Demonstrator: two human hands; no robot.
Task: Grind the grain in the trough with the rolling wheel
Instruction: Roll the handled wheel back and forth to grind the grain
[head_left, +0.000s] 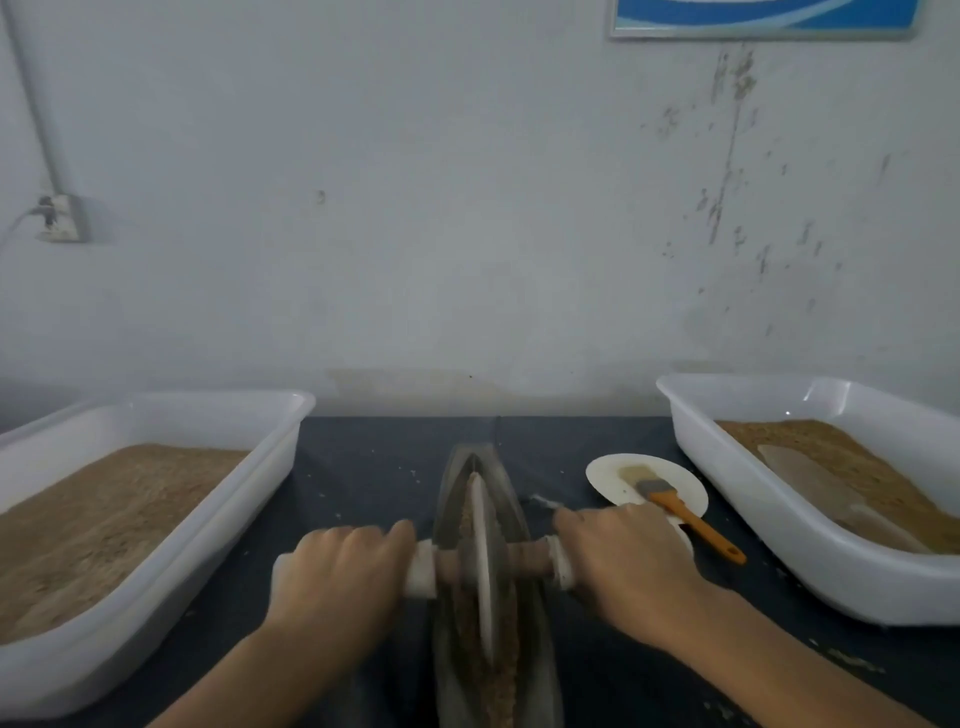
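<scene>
With the wheel (485, 551) standing upright in the trough (457, 525) at the bench's (363, 467) middle, the left hand (340, 571) and right hand (623, 558) each gripped an end of its axle. Coarse brown grain (506, 654) lined the trough on the near side, so grinding seemed underway, with more passes probably left.

Left hand (340, 569) and right hand (623, 561), both curled, knuckles up
</scene>
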